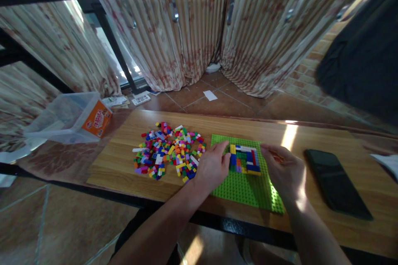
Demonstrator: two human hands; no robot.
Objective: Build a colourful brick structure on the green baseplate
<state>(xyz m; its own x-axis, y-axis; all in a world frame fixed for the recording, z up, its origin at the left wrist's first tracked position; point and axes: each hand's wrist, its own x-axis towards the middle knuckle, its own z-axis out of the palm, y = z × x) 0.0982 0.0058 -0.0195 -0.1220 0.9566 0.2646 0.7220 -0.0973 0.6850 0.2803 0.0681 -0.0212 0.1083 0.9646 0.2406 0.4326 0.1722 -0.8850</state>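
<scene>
A green studded baseplate [239, 190] lies on the table with a low build of toy bricks [248, 169] on it. Yellow, blue, white, red and grey bricks form its walls around an opening. My left hand [213, 165] rests by the build's left side, thumb and forefinger a little apart, holding nothing that I can see. On the other side, my right hand [287, 169] is curled, its fingertips close to the build's right wall. A small red-orange brick [277, 157] shows in the curl of those fingers; whether more pieces are there is hidden.
Loose multicoloured bricks [168, 151] lie in a heap left of the baseplate. A black phone-like device [336, 184] is at the right on the wooden table [118, 161]. Beyond the left end stands a clear plastic bin [66, 118] with an orange label. White paper is at the right edge.
</scene>
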